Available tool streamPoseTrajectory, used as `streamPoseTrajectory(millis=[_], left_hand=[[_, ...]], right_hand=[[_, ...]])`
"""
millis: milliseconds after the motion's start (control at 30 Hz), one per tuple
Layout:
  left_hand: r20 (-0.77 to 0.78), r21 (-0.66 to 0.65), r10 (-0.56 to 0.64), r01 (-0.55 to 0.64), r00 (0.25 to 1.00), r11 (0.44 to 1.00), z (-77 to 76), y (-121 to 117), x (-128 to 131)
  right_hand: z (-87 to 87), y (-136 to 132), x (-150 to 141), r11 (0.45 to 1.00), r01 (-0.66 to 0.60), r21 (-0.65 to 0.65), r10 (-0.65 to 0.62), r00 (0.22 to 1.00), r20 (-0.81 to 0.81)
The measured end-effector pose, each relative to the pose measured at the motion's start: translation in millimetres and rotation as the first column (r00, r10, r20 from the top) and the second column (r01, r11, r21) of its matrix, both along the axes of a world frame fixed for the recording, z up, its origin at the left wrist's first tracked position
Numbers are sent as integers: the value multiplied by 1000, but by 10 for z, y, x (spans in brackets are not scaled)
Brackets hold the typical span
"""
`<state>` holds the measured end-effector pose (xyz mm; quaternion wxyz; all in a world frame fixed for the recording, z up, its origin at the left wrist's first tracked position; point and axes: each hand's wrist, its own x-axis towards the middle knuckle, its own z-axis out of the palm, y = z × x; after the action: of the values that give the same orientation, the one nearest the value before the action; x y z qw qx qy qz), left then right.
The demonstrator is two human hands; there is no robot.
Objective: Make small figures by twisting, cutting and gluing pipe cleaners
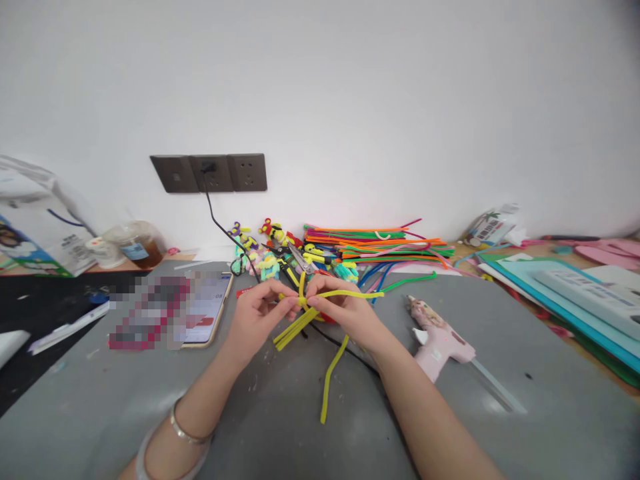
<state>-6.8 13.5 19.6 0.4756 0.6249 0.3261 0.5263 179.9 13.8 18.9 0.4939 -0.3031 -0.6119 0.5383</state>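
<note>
Yellow pipe cleaners (pixel 303 301) between both hands' fingers (pixel 291 303)

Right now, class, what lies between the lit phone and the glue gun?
Between the phone and glue gun, the head view shows the left hand and right hand holding yellow strips, with a black cord on the table.
</note>
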Motion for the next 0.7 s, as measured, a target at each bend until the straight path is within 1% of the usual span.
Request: streamPoseTrajectory(millis=[200,467,600,700], left_hand=[[16,-57,-63,64,998,996,34,-21,-2],[77,-140,-116,126,990,982,28,-25,-2],[94,-198,-157,173,983,965,8,-18,-16],[95,-202,-157,174,983,964,1,7,-31]], right_hand=[[-6,-21,40,996,-87,-2,87,996,-7],[-17,-40,65,975,-221,3,221,973,-61],[-24,-50,60,960,-275,-50,269,958,-95],[-35,-53,46,957,-271,-108,257,958,-122]])
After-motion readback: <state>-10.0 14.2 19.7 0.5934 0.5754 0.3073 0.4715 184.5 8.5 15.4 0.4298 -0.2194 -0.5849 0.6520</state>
